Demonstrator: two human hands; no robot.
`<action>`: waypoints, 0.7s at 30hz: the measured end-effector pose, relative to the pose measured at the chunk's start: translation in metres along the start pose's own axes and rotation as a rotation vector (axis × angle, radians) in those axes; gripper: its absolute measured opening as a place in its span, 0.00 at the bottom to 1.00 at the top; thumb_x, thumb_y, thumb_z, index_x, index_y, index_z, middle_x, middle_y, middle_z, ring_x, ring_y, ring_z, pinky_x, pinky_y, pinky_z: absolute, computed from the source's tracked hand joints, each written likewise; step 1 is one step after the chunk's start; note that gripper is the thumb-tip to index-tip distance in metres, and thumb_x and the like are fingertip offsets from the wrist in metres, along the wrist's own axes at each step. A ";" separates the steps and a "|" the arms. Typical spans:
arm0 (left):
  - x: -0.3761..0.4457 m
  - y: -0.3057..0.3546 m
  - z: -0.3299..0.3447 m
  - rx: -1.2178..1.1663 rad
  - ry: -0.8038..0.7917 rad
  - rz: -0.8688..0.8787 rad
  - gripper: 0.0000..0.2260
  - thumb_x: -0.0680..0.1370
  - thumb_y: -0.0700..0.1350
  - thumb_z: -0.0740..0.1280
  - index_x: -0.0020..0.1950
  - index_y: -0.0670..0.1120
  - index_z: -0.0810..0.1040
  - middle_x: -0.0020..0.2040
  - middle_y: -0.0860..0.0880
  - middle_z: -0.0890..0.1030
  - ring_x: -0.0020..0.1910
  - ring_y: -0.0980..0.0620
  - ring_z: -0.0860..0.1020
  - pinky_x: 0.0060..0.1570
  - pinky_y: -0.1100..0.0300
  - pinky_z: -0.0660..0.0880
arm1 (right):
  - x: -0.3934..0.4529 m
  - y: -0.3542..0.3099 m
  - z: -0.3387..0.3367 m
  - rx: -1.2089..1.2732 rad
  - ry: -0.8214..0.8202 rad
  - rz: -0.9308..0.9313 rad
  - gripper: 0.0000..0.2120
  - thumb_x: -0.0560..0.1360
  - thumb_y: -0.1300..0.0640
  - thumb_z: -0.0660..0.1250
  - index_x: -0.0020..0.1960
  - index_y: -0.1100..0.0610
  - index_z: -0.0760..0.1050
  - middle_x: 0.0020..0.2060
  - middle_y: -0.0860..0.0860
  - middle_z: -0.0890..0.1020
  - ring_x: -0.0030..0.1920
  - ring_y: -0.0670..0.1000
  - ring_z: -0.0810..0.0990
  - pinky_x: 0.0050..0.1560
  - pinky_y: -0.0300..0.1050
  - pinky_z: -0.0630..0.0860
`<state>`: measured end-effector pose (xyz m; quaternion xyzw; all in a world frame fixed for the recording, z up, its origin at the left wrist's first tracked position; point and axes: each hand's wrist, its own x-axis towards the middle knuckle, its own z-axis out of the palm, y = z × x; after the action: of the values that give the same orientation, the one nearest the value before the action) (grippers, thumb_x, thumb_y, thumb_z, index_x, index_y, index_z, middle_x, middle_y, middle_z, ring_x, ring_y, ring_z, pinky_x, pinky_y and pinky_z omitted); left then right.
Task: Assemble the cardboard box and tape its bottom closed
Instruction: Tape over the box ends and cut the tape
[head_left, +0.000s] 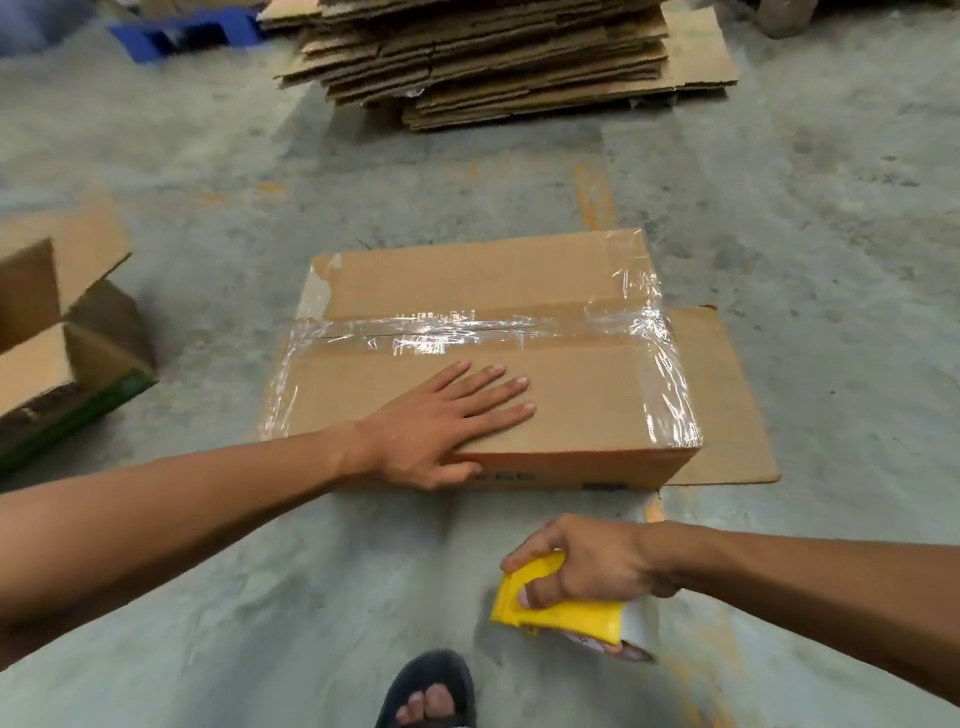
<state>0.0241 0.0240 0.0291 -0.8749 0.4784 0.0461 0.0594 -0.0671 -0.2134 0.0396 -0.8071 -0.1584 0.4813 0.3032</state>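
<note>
A brown cardboard box stands on the concrete floor with its flaps closed on top. Clear shiny tape runs along the centre seam and down the left and right edges. My left hand lies flat on the near flap, fingers spread, thumb over the front edge. My right hand is nearer to me, off the box, shut on a yellow tape dispenser with a roll in it.
A flat cardboard sheet lies under the box's right side. A stack of flattened boxes stands beyond. An open box sits at the left. My sandalled foot is at the bottom.
</note>
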 end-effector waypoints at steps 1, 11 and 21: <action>-0.020 -0.009 0.002 0.003 -0.005 -0.052 0.36 0.79 0.59 0.59 0.81 0.52 0.45 0.82 0.47 0.44 0.80 0.46 0.40 0.77 0.42 0.43 | 0.004 -0.005 0.001 -0.007 -0.010 -0.020 0.22 0.74 0.46 0.71 0.68 0.43 0.76 0.58 0.44 0.80 0.54 0.47 0.78 0.46 0.33 0.72; -0.132 -0.041 0.015 0.019 -0.077 -0.490 0.37 0.77 0.70 0.54 0.80 0.58 0.44 0.82 0.50 0.43 0.80 0.43 0.40 0.75 0.36 0.44 | 0.032 -0.060 0.001 0.038 -0.089 -0.251 0.24 0.74 0.44 0.70 0.69 0.43 0.74 0.64 0.45 0.77 0.60 0.47 0.77 0.61 0.42 0.75; -0.029 0.001 0.018 0.016 0.067 -0.573 0.40 0.72 0.73 0.51 0.80 0.60 0.45 0.81 0.50 0.43 0.79 0.39 0.43 0.64 0.22 0.43 | -0.004 -0.075 -0.068 0.459 0.039 -0.305 0.17 0.76 0.55 0.70 0.64 0.46 0.79 0.44 0.53 0.86 0.38 0.60 0.80 0.31 0.47 0.82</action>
<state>0.0069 0.0501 0.0152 -0.9749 0.2138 -0.0052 0.0613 -0.0063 -0.1811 0.1143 -0.6933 -0.1590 0.4379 0.5498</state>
